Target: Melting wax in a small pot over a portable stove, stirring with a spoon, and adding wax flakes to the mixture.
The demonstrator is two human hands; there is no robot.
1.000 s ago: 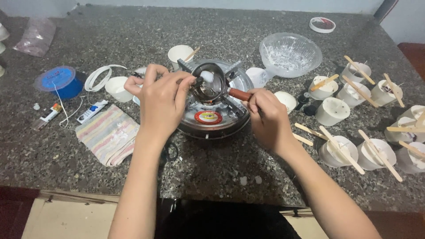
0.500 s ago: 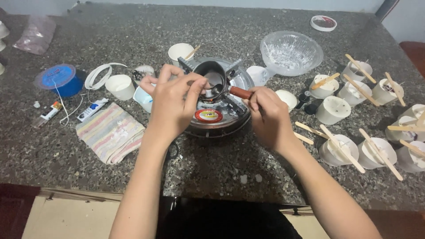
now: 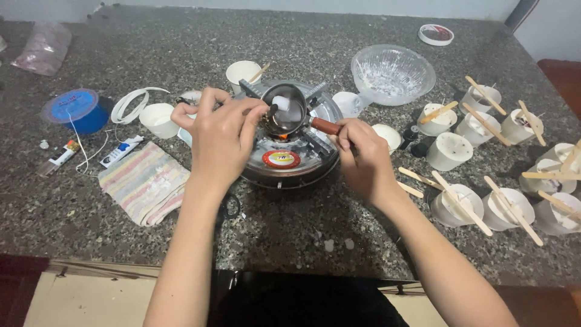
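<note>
Now right hand [image 3: 362, 158] grips small pot [image 3: 284, 116] on stove [image 3: 315, 160].

We see few marked things on the stone counter. A round label [image 3: 281, 159] — red with a yellow ring — sits on the front of the metal stove [image 3: 315, 169], at six o'clock from the small pan [image 3: 284, 112]. At nine o'clock from the stove lie two small tubes: one white and blue [image 3: 121, 151], one white with a red end [image 3: 59, 157] just beyond it. Further out at nine o'clock stands a blue round tub [image 3: 77, 109] with a printed lid. At one o'clock, far off, lies a white and red round lid [image 3: 436, 34].
</note>
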